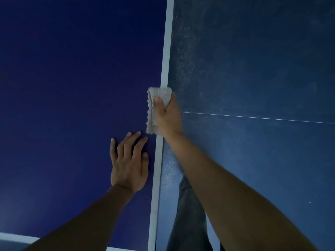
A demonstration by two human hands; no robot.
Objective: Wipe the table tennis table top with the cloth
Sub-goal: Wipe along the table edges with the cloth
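Observation:
The dark blue table tennis table top [72, 87] fills the left half of the view, bordered on its right side by a white edge line [167, 51]. A folded grey cloth [154, 113] lies on that edge line. My right hand [168, 116] grips the cloth, thumb on top and the other fingers down over the table's side, where they are hidden. My left hand [128, 163] rests flat on the table top with fingers spread, just below and left of the cloth and not touching it.
Right of the table edge is a dusty dark floor [253, 60] with a thin tile seam [253, 117]. My leg in grey trousers [188, 214] stands close to the table side. Another white line [16, 237] crosses the table's near left corner.

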